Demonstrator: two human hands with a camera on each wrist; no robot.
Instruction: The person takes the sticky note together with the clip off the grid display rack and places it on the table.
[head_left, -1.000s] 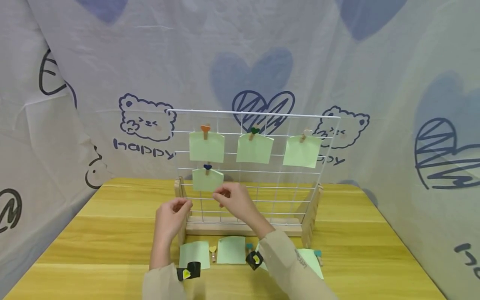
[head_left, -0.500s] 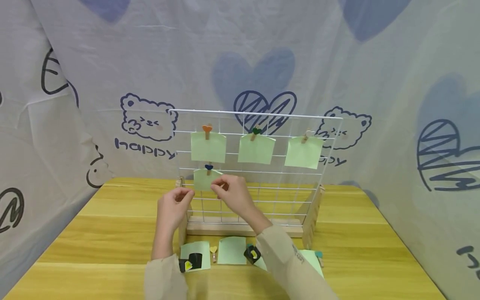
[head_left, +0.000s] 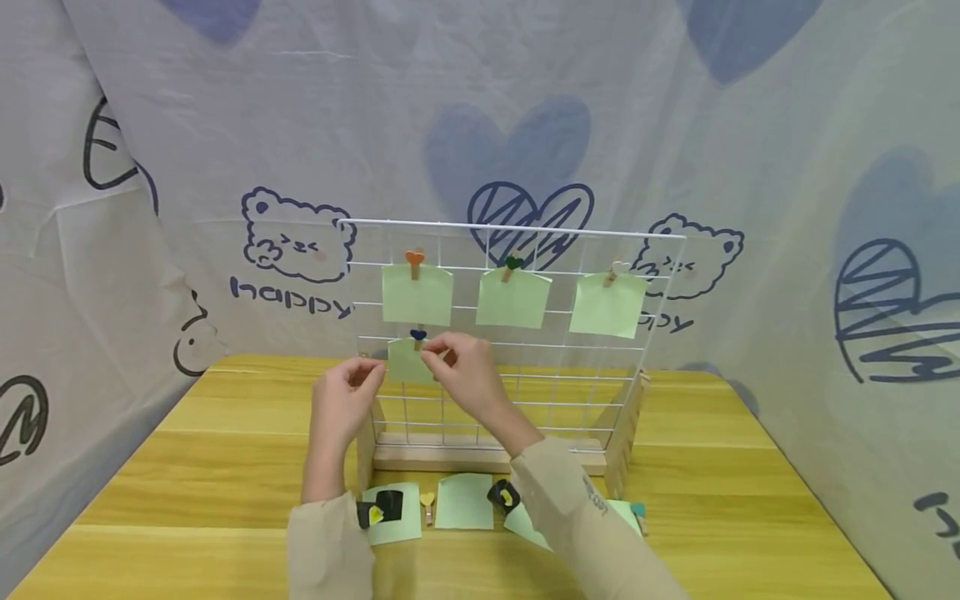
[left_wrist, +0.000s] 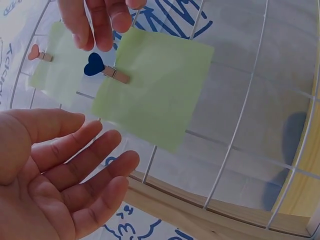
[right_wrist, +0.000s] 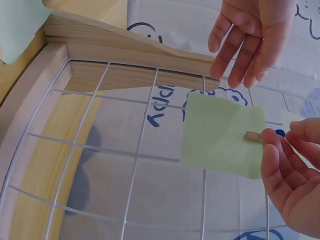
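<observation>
Toward the far edge of the counter [head_left: 202, 450], the green note [left_wrist: 155, 95] is held on the wire grid [head_left: 517, 377] by the blue-heart clip [left_wrist: 116, 74]. Left hand [left_wrist: 65, 172] and right hand [right_wrist: 295, 180] are both released. Light, easily creased paper is expected; the stiff clip is best pinched heart-end.

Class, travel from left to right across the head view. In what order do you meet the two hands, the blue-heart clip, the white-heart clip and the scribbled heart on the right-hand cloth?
Left hand → blue-heart clip → right hand → white-heart clip → scribbled heart.
</observation>
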